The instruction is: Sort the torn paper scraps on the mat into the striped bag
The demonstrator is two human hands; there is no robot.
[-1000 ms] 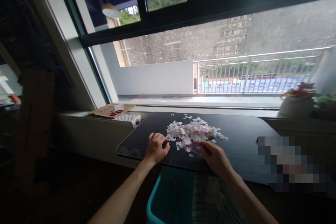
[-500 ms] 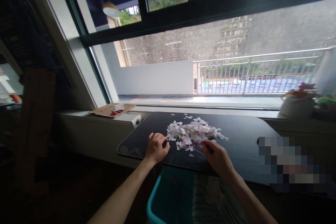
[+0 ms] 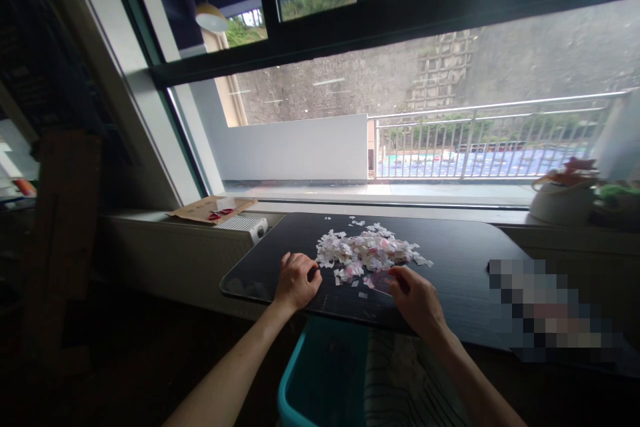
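A heap of small white and pinkish paper scraps (image 3: 367, 248) lies on the dark table (image 3: 450, 247). My right hand (image 3: 417, 297) is at the heap's near right side, fingers pinched on the edge of a thin see-through plastic card (image 3: 381, 282). The card's left end touches or overlaps the nearest scraps; I cannot tell which. My left hand (image 3: 299, 280) rests on the table just left of the heap, its fingers curled in and nothing showing in them. One loose scrap (image 3: 363, 295) sits between the hands, close to the front edge.
Below the table's front edge stands a turquoise bin (image 3: 290, 380). Red-handled scissors (image 3: 220, 213) lie on brown cardboard (image 3: 195, 209) on the sill at left, by a radiator (image 3: 245, 227). A pale pot (image 3: 563, 200) stands on the sill at right. A blurred-out item (image 3: 545, 307) is on the table's right.
My right hand has shifted very slightly, and the card it holds now shows a darker, more tilted face. My left hand stays in place. The whole view has moved a little.
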